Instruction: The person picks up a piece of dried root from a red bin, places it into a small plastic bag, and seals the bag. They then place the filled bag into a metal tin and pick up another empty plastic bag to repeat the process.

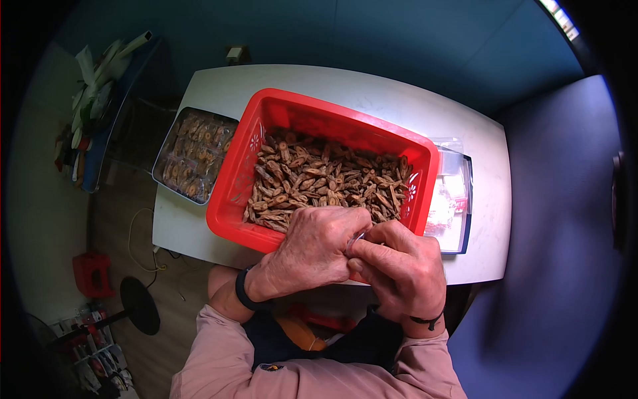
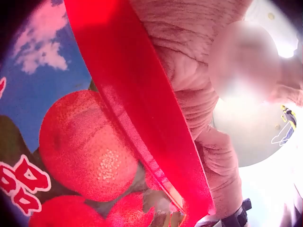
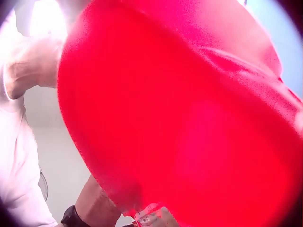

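A red plastic basket (image 1: 266, 106) on the white table holds many dried brown slices (image 1: 312, 179). Over its near rim the left hand (image 1: 316, 243) and the right hand (image 1: 405, 266) meet, thumbs and fingers pinching a small clear plastic piece (image 1: 355, 241) between them. What lies inside the plastic is hidden by the fingers. In the left wrist view, the left hand (image 2: 194, 80) shows behind the basket's red rim (image 2: 156, 94). Red basket wall (image 3: 165, 118) fills most of the right wrist view, with part of a banded wrist below it.
Left of the basket stands a tray (image 1: 159, 176) of small clear bags with brown slices. At the right is another tray (image 1: 468, 219) with clear plastic and red-printed packets. The white table (image 1: 492, 199) extends beyond both. A red stool-like object (image 1: 93, 274) stands on the floor.
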